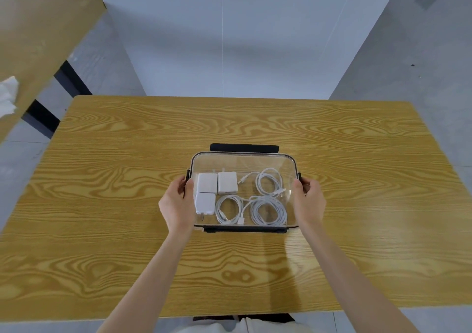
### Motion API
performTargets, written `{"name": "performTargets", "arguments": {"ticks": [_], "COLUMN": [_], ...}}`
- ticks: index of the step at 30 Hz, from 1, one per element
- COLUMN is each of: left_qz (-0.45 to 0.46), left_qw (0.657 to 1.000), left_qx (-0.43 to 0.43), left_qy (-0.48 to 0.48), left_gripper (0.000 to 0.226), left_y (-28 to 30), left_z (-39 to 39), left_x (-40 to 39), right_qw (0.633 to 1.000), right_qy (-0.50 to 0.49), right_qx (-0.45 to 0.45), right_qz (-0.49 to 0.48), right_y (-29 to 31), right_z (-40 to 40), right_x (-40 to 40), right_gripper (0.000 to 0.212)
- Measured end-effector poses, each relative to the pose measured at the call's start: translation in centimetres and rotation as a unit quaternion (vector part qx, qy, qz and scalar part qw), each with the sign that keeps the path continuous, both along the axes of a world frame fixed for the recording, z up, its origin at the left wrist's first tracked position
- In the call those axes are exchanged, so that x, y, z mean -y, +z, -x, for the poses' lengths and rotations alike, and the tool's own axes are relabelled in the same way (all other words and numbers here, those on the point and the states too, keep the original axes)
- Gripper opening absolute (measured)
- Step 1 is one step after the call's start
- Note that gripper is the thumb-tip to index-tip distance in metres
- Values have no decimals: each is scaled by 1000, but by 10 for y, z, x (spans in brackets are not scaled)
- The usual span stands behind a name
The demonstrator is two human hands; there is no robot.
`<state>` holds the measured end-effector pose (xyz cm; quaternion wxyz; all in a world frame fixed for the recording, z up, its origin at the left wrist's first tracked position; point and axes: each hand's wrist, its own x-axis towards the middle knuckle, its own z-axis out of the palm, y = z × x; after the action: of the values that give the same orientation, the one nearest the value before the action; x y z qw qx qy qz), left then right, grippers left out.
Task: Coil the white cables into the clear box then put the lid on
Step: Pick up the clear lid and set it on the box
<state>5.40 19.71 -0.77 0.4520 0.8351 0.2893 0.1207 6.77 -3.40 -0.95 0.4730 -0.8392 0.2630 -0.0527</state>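
The clear box (244,159) stands in the middle of the wooden table with its clear lid (255,164) lying on top. Black clips edge the lid at its far, near and side edges. Through the lid I see three coiled white cables (268,210) and three white charger bricks (226,182). My left hand (178,203) grips the left end of the lid, thumb on top near the side clip. My right hand (307,199) grips the right end the same way.
The wooden table (127,179) spreads wide around the box. A second wooden table (38,38) with crumpled white paper (9,96) stands at the far left. Grey floor and a white wall lie beyond.
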Motion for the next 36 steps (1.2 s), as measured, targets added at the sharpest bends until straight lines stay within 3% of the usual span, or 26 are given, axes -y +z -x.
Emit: {"name": "performTargets", "arguments": {"ticks": [3,5,7,10,17,26,36], "left_qz": [-188,-246,-223,-170,-265,-373,-405], "left_qw": [973,932,901,883,844,815,806], "left_qx": [43,88,82,20,34,62,76], "left_qy": [-127,-252,-363,-437,-464,-440,-425], "left_gripper": [36,48,61,75,87,89,80], "left_y": [-4,-3,-3,-5,-15,-24,-28], "left_z": [1,5,13,22,31,33,33], "left_x": [0,3,11,19,19,23,24], "right_qw": [976,936,882,818,817,817,818], "right_qy": [95,210,330,436,453,439,434], "right_qx": [20,90,135,106,-2,0,-32], "right_qz": [194,268,308,361,356,373,377], "right_y": [2,7,9,9,-1,-3,0], "right_z": [-11,-21,-34,-56,-84,-83,-87], "right_x": [-1,-10,-24,-43,-58,-61,-65], "right_gripper": [33,36,39,49,53,45,43]}}
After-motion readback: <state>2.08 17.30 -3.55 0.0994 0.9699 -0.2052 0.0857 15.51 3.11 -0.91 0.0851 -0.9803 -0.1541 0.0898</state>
